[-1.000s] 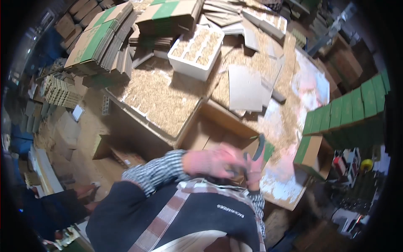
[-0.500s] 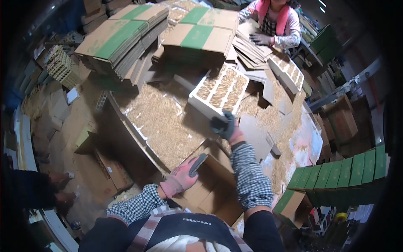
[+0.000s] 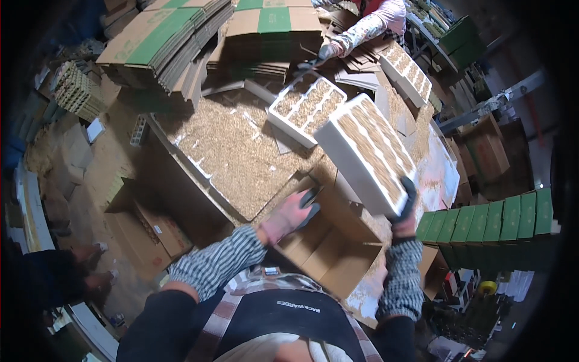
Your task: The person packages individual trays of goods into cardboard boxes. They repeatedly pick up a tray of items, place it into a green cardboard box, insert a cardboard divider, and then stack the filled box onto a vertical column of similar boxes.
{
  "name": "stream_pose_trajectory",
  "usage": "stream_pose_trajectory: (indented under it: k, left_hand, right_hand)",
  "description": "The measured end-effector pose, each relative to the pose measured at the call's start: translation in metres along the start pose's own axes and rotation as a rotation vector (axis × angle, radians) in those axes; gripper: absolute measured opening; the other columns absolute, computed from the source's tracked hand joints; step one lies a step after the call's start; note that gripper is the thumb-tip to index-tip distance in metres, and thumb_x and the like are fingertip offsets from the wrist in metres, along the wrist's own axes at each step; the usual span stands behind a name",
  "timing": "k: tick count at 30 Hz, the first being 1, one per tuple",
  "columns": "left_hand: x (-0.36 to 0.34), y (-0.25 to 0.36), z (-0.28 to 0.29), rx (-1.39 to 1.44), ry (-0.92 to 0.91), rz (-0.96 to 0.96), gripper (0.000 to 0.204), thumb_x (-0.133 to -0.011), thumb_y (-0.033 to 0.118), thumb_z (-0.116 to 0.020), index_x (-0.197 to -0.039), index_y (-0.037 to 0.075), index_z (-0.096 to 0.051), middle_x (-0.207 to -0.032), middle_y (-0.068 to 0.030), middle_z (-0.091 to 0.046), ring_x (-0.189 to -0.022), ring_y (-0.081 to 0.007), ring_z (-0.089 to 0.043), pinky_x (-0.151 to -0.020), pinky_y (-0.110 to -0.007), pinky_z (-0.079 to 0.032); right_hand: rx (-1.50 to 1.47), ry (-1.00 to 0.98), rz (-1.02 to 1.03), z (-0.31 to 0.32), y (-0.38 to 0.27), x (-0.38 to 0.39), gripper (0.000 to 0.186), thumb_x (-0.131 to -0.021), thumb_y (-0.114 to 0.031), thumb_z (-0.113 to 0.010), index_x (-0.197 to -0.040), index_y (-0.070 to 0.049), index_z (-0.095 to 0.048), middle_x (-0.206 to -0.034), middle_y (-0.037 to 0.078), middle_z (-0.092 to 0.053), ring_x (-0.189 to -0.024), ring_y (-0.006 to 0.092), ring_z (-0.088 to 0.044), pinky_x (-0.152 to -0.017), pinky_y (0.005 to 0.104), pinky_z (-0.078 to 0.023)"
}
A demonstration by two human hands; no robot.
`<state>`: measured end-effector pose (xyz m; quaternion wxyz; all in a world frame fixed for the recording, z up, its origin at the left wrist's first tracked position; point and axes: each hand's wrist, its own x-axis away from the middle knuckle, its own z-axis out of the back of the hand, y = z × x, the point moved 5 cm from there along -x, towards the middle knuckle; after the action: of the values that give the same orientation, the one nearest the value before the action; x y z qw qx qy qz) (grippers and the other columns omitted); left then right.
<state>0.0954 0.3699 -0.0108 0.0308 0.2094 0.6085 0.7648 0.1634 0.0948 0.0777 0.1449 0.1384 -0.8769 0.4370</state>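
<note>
My right hand [image 3: 406,199], in a pink-and-grey glove, grips the lower end of a white foam box [image 3: 347,157] with rows of pale, granular filling; it is tilted, raised at the right. My left hand [image 3: 291,216], gloved alike, is at the left side of an open cardboard carton [image 3: 332,253], thumb and fingers apart. A second white filled box [image 3: 307,110] lies behind the held one. A bed of the same loose material [image 3: 229,163] fills the area left of them.
A co-worker's gloved hand [image 3: 325,54] reaches in from the top. Stacks of flat cartons [image 3: 271,42] stand at the back, another filled foam box [image 3: 404,75] at back right. A row of green cartons [image 3: 482,217] lines the right. A person's dark-clothed legs [image 3: 60,271] show at lower left.
My right hand has gone from low beside my left to the foam boxes, and has lifted one rightward. My left hand shifted slightly up and right. The co-worker now reaches toward the middle.
</note>
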Motion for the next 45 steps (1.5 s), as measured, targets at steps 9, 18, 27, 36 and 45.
stream_pose_trajectory:
  k: [9, 18, 27, 36, 45]
  left_hand:
    - [-0.049, 0.016, -0.009, 0.017, 0.079, -0.262, 0.044, -0.097, 0.028, -0.053, -0.133, 0.002, -0.053, -0.113, -0.0165, -0.067, -0.097, -0.0227, -0.065, -0.084, -0.031, -0.050]
    - [-0.027, 0.037, -0.018, -0.203, 0.023, -0.155, 0.043, -0.094, 0.022, -0.052, -0.137, 0.014, -0.052, -0.102, -0.0187, -0.068, -0.088, -0.0316, -0.067, -0.081, -0.041, -0.051]
    - [0.013, -0.059, 0.067, -1.162, 0.516, -0.059, 0.106, -0.071, 0.064, -0.065, -0.149, 0.002, -0.028, -0.146, -0.0324, -0.030, -0.136, -0.0473, -0.028, -0.111, -0.063, -0.017]
    - [0.003, -0.119, 0.090, -1.296, 0.441, 0.321, 0.093, -0.079, 0.051, -0.067, -0.153, 0.016, -0.023, -0.154, -0.0265, -0.019, -0.141, -0.0442, -0.019, -0.112, -0.062, -0.012]
    - [0.022, 0.023, -0.021, 0.062, 0.110, 0.201, 0.064, -0.093, 0.013, -0.057, -0.148, -0.001, -0.028, -0.140, -0.0139, -0.046, -0.119, -0.0199, -0.049, -0.097, -0.032, -0.043]
  right_hand:
    - [-0.143, 0.275, -0.131, 0.050, 0.041, 0.159, 0.061, -0.088, -0.023, -0.056, -0.140, 0.003, -0.039, -0.133, 0.025, -0.052, -0.119, 0.0368, -0.055, -0.102, 0.0475, -0.046]
    - [1.643, 0.452, -0.131, 0.129, 0.074, 0.141, 0.056, -0.083, -0.029, -0.070, -0.128, -0.002, -0.050, -0.112, 0.022, -0.065, -0.102, 0.0338, -0.064, -0.089, 0.0408, -0.049]
    - [2.017, 0.520, -0.703, 0.073, 0.086, 0.162, 0.053, -0.083, -0.040, -0.068, -0.112, 0.001, -0.051, -0.092, 0.021, -0.069, -0.090, 0.0347, -0.068, -0.080, 0.0419, -0.053]
    - [1.067, 0.550, 0.051, 0.089, 0.039, 0.189, 0.072, -0.080, -0.014, -0.073, -0.142, -0.002, -0.040, -0.105, 0.017, -0.067, -0.091, 0.0222, -0.066, -0.080, 0.0299, -0.052]
    - [1.697, 1.263, 0.190, 0.399, 0.122, 0.147, 0.128, -0.056, -0.047, -0.088, -0.150, 0.001, -0.017, -0.149, 0.029, -0.027, -0.139, 0.0436, -0.025, -0.115, 0.0514, -0.020]
